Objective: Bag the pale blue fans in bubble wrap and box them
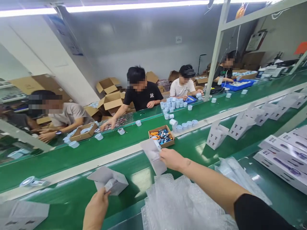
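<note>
Head view shows my left hand [97, 207] pinching an open white cardboard box [120, 184] on the glossy green belt [69, 191], while my right hand [172, 158] pinches a pale cardboard carton [149, 151], both presumably gripped to steady their openings.

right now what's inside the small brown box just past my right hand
The brown box holds jumbled orange pieces and blue-and-dark pieces; whatever lies under that top layer is covered.
</note>
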Action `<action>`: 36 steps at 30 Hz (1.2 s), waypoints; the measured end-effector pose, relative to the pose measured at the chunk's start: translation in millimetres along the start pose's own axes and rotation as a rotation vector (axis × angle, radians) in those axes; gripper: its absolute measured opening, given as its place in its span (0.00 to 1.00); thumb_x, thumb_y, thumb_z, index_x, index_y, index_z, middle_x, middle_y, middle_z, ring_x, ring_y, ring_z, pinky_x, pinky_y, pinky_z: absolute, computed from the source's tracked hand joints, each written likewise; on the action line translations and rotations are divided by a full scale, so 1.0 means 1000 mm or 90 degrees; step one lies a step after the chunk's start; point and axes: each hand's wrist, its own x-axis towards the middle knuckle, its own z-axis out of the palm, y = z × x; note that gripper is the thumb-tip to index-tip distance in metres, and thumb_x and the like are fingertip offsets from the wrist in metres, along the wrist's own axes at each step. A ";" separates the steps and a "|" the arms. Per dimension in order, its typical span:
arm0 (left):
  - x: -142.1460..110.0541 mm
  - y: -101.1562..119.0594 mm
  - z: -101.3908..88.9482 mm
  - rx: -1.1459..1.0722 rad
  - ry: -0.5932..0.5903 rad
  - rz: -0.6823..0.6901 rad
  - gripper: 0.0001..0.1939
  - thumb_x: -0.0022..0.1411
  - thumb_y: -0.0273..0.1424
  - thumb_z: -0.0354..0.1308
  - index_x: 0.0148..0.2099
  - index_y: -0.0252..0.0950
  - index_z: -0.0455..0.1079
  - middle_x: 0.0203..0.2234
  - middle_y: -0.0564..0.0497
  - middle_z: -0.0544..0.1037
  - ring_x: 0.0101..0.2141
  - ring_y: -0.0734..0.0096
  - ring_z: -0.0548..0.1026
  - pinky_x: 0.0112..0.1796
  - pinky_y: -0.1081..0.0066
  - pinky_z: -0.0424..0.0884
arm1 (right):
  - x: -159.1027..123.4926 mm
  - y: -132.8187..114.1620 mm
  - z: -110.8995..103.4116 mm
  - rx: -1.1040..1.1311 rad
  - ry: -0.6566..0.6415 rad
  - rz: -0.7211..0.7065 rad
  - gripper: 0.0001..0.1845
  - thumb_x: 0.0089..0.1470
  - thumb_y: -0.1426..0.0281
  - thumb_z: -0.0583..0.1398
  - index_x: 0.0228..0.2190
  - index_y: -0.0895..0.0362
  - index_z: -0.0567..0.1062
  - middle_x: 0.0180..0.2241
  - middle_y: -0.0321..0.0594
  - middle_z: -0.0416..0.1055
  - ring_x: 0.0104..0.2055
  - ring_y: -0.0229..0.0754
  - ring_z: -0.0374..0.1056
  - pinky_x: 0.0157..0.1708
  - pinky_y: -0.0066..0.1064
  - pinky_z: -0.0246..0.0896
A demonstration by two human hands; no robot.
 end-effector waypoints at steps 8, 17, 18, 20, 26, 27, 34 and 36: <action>0.012 0.075 -0.035 0.018 0.033 0.062 0.13 0.64 0.31 0.43 0.30 0.36 0.64 0.25 0.47 0.70 0.27 0.66 0.69 0.26 0.73 0.56 | -0.103 0.134 -0.067 -0.012 0.109 0.116 0.09 0.58 0.72 0.53 0.28 0.55 0.71 0.41 0.43 0.69 0.40 0.43 0.67 0.40 0.34 0.61; 0.016 0.256 -0.019 -0.033 -0.101 0.177 0.07 0.65 0.29 0.47 0.36 0.37 0.65 0.32 0.47 0.73 0.35 0.66 0.73 0.33 0.73 0.62 | -0.111 0.198 -0.048 0.016 0.134 0.161 0.09 0.58 0.71 0.53 0.28 0.55 0.71 0.34 0.41 0.69 0.38 0.43 0.66 0.39 0.33 0.61; 0.017 0.269 -0.013 -0.016 -0.124 0.178 0.07 0.65 0.29 0.46 0.37 0.36 0.65 0.34 0.46 0.74 0.36 0.66 0.73 0.33 0.72 0.62 | -0.111 0.196 -0.047 0.019 0.131 0.153 0.08 0.58 0.71 0.53 0.28 0.54 0.71 0.35 0.40 0.69 0.38 0.43 0.66 0.39 0.33 0.62; 0.019 0.287 -0.003 0.013 -0.157 0.177 0.06 0.64 0.28 0.47 0.40 0.36 0.65 0.35 0.45 0.74 0.35 0.64 0.74 0.32 0.72 0.62 | -0.109 0.191 -0.042 0.025 0.130 0.143 0.08 0.58 0.71 0.53 0.28 0.54 0.71 0.36 0.40 0.69 0.37 0.42 0.66 0.39 0.32 0.62; 0.022 0.292 0.009 0.059 -0.211 0.182 0.06 0.64 0.28 0.48 0.42 0.35 0.65 0.36 0.43 0.74 0.36 0.61 0.75 0.33 0.70 0.64 | -0.089 0.168 -0.029 0.048 0.122 0.159 0.08 0.58 0.72 0.54 0.30 0.55 0.73 0.38 0.42 0.68 0.38 0.43 0.67 0.40 0.34 0.63; 0.023 0.292 0.008 0.065 -0.219 0.181 0.07 0.65 0.28 0.47 0.43 0.35 0.64 0.37 0.43 0.74 0.37 0.60 0.75 0.34 0.69 0.65 | -0.087 0.164 -0.031 0.055 0.114 0.165 0.06 0.57 0.72 0.55 0.32 0.55 0.73 0.39 0.43 0.67 0.39 0.43 0.67 0.41 0.34 0.63; -0.002 0.299 -0.012 0.051 -0.214 0.164 0.18 0.66 0.35 0.47 0.56 0.35 0.56 0.41 0.40 0.75 0.39 0.55 0.76 0.35 0.64 0.69 | -0.170 0.133 -0.052 0.114 0.038 0.193 0.21 0.58 0.68 0.54 0.53 0.57 0.63 0.49 0.49 0.65 0.41 0.44 0.69 0.44 0.37 0.64; -0.030 0.296 -0.021 -0.011 -0.186 0.207 0.17 0.67 0.35 0.46 0.56 0.35 0.58 0.42 0.42 0.75 0.38 0.58 0.76 0.36 0.65 0.69 | -0.220 0.117 -0.035 0.144 -0.103 0.141 0.18 0.54 0.69 0.57 0.48 0.58 0.68 0.43 0.47 0.70 0.41 0.46 0.69 0.44 0.38 0.63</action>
